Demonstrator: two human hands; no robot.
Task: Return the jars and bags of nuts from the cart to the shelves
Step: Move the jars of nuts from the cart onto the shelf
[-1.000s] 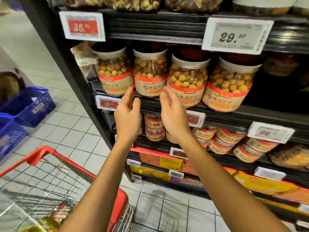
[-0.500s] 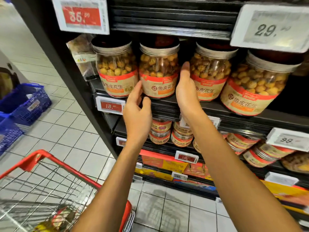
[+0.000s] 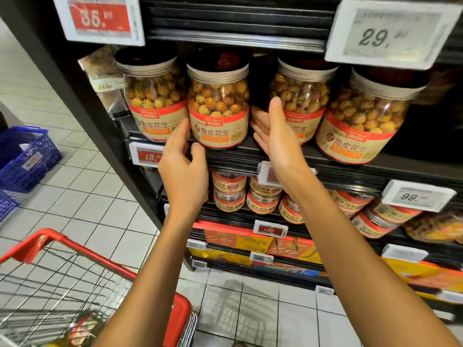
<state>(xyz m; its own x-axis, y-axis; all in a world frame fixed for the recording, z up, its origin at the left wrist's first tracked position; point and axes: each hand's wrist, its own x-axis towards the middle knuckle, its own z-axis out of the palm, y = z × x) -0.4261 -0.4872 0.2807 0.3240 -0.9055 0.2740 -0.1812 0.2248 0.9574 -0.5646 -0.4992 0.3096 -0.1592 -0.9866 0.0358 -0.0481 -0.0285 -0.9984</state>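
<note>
Black shop shelving stands on a white tiled floor [image 3: 82, 196], with a wire cart [image 3: 82, 251] edged in red at the lower left and blue baskets [image 3: 27, 156] stacked farther off along the aisle. On the middle shelf [image 3: 235, 156] four clear jars of coated nuts stand in a front row at the lip, all upright with their long axis vertical and their lids close under the shelf above [image 3: 238, 28]. The jar [image 3: 218, 103] second from the left faces out, its red and tan label toward the aisle. The left jar [image 3: 155, 96] stands just beside it, while a dark gap separates it from the third jar [image 3: 303, 93]; the fourth jar [image 3: 363, 118] sits nearer the front edge, tilted slightly. The left hand [image 3: 184, 169] is relaxed and holds nothing, its fingers reaching up by the lower left side of the second jar and its thumb below the base; whether they touch it cannot be told. The right hand [image 3: 278, 139] is flat and released, palm turned toward that jar, fingers pointing up in the gap. A pale bag [image 3: 100, 68] lies at the shelf's far left end. Price tags [image 3: 147, 154] clip to the shelf fronts, and small tins [image 3: 229, 191] fill the shelf below.
</note>
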